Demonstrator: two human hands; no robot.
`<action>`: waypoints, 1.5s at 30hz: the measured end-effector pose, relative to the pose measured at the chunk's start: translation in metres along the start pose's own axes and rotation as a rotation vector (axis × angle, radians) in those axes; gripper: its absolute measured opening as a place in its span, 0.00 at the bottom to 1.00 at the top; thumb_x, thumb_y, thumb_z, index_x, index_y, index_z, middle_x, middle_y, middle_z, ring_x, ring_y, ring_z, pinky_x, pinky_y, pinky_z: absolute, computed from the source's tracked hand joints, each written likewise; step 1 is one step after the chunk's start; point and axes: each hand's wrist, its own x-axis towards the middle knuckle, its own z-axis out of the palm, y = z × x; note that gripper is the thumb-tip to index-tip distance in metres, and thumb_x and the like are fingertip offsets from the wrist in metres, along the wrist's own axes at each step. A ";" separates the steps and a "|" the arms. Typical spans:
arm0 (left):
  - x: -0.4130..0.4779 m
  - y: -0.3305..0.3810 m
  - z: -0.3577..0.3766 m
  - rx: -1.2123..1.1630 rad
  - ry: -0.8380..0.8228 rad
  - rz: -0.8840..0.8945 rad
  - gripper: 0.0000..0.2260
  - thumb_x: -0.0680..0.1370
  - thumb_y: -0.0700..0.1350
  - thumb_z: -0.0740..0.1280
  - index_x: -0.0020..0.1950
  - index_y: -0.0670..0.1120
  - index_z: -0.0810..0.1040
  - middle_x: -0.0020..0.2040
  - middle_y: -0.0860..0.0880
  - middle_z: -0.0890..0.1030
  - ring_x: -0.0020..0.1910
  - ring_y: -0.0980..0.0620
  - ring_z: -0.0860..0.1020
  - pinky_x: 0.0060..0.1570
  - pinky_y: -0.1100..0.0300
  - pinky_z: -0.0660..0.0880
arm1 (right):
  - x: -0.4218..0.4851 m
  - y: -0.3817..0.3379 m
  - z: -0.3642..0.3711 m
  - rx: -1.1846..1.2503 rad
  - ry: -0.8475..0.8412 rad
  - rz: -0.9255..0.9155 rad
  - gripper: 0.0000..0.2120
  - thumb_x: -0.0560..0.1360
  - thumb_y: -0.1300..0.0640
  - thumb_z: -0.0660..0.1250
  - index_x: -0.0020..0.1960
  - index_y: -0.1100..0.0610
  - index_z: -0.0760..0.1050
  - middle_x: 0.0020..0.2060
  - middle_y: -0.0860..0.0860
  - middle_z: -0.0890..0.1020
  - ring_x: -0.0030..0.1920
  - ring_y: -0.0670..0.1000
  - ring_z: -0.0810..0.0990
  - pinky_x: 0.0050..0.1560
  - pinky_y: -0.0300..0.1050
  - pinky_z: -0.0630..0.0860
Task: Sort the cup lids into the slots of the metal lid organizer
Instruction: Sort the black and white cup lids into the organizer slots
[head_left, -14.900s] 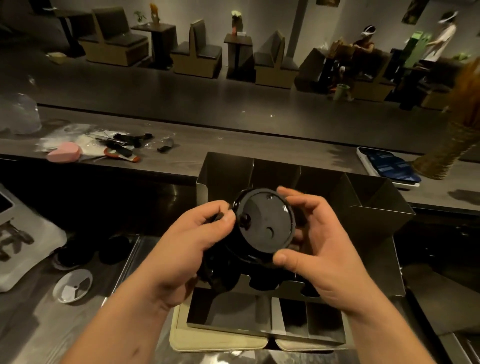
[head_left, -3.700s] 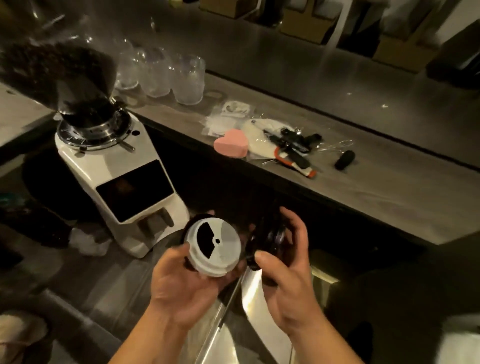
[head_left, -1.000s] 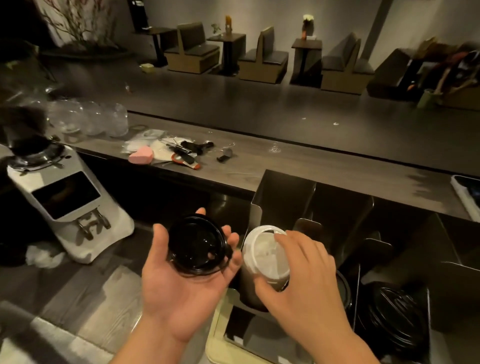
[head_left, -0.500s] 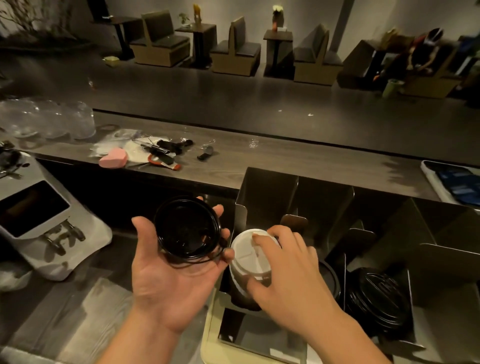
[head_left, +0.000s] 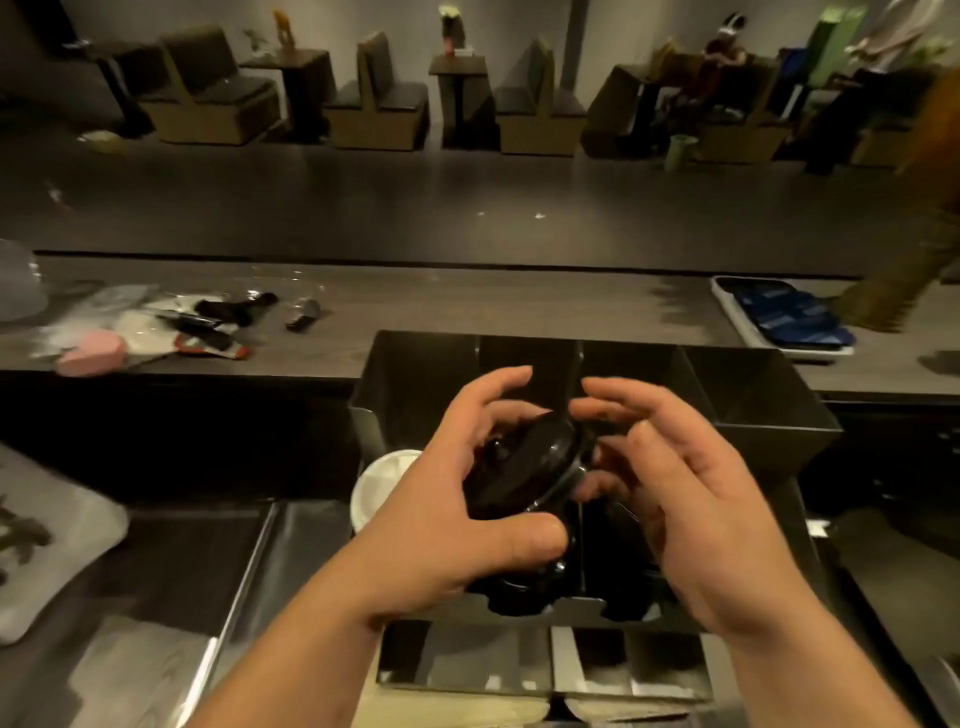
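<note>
Black lid (head_left: 524, 470) — between 2 hands (head_left: 447, 499) (head_left: 696, 519)

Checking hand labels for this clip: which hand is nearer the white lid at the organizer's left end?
Left. The left hand, gripping a black lid, is just right of the white lid; the right hand is farther right, beyond the black lid.

dark counter (head_left: 467, 306) holds a pink heart (head_left: 92, 353), wrappers (head_left: 130, 317) and a tray (head_left: 779, 318).

Head view, downward over organizer (head_left: 769, 410)
</note>
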 end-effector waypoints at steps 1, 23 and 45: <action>0.008 0.003 0.008 0.132 -0.052 0.011 0.45 0.62 0.56 0.80 0.75 0.65 0.60 0.68 0.58 0.73 0.68 0.54 0.74 0.65 0.49 0.76 | -0.002 -0.001 -0.012 0.034 -0.028 0.025 0.22 0.71 0.38 0.71 0.62 0.45 0.79 0.58 0.51 0.82 0.59 0.54 0.82 0.56 0.55 0.80; 0.012 0.034 0.050 -0.003 0.270 -0.142 0.14 0.71 0.42 0.69 0.57 0.48 0.82 0.48 0.49 0.87 0.48 0.53 0.85 0.39 0.65 0.79 | -0.011 0.021 -0.041 0.275 0.079 -0.154 0.22 0.72 0.71 0.68 0.58 0.49 0.78 0.63 0.48 0.78 0.66 0.54 0.77 0.58 0.52 0.79; -0.026 -0.022 0.007 1.089 0.434 -0.011 0.08 0.74 0.50 0.72 0.52 0.57 0.81 0.48 0.63 0.79 0.55 0.58 0.72 0.53 0.59 0.71 | -0.014 0.074 0.017 -0.946 0.154 -0.171 0.32 0.62 0.36 0.75 0.62 0.43 0.71 0.51 0.30 0.67 0.57 0.40 0.66 0.54 0.38 0.64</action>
